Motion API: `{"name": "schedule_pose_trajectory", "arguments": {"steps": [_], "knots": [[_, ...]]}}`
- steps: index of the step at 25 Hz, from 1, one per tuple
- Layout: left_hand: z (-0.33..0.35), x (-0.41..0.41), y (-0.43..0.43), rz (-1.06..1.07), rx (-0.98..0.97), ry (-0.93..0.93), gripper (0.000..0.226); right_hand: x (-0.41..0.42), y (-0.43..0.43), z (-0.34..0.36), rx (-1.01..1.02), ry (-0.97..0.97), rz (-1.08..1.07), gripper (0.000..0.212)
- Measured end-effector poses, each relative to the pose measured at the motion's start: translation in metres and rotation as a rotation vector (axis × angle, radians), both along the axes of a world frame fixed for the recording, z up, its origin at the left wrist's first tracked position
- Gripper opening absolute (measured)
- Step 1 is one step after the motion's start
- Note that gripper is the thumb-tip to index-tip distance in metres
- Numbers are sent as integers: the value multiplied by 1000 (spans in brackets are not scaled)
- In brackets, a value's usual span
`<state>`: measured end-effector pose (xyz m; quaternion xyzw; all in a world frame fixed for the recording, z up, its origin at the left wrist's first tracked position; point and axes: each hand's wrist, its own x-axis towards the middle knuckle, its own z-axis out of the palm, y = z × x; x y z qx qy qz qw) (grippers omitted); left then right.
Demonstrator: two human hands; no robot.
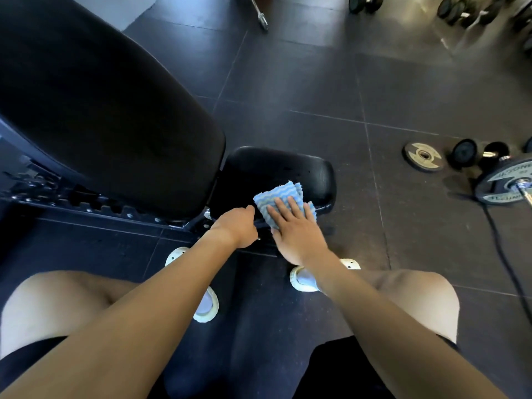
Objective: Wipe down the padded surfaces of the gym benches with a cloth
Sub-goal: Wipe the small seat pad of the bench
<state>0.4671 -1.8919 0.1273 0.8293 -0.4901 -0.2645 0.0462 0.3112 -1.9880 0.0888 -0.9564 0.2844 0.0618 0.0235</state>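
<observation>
Because the cloth (280, 197) is merely pressed under the spread right hand (293, 230), with the seat pad (288, 169) gripped by the left hand (234, 226), it may be bunched and patches missed

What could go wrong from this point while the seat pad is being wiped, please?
1. The left hand grips the seat pad edge beside the gap under the backrest; fingers could get pinched if a pad shifts.
2. The right hand presses the cloth flat at the near edge, where it could slide off.
3. The loaded barbell and cable lie on the floor to the right, a possible trip hazard.
</observation>
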Motion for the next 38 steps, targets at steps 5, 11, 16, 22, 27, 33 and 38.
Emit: {"name": "schedule_pose_trajectory", "arguments": {"steps": [5,11,16,22,27,33,38], "knots": [[3,-2,6,-27,11,34,47,-20,-47,14,23,-108,-292,54],[11,-20,-13,-95,105,-16,63,-18,-23,3,-28,-55,-82,58],[13,-20,-15,-151,137,-79,60,-18,-55,8,-20,-169,-361,55],[15,-17,-21,-178,120,-135,45,-20,-37,-5,-46,-215,-264,60],[15,-16,-16,-212,117,-166,52,-6,-83,8,166,-455,-547,53],[17,-21,-22,-223,126,-223,45,8,-3,-3,67,-401,-584,42],[18,-13,-20,-234,150,-186,55,9,-80,4,304,-463,-798,54]]}}
